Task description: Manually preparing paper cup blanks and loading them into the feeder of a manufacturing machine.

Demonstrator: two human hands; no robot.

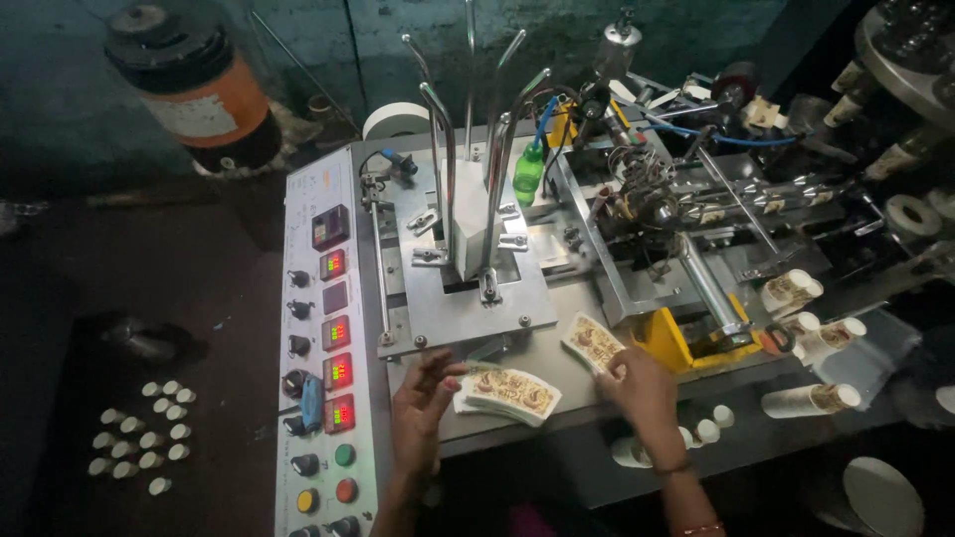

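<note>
My left hand [418, 413] rests with spread fingers against a fanned stack of printed paper cup blanks [509, 391] lying on the grey machine table [557, 348]. Over to the right, my right hand [637, 386] grips a smaller bunch of printed blanks [591, 343] at its lower end, tilted up toward the machine. Above both hands stands the feed hopper of tall bent metal rods [468, 149] on a steel plate, with a white block between the rods.
A control panel [328, 348] with red displays, knobs and coloured buttons runs down the left. Finished paper cups [811, 398] lie at the right, and several small cups [144, 433] stand on the dark floor. A dark drum [194, 85] stands back left; a green bottle [528, 171] is by the hopper.
</note>
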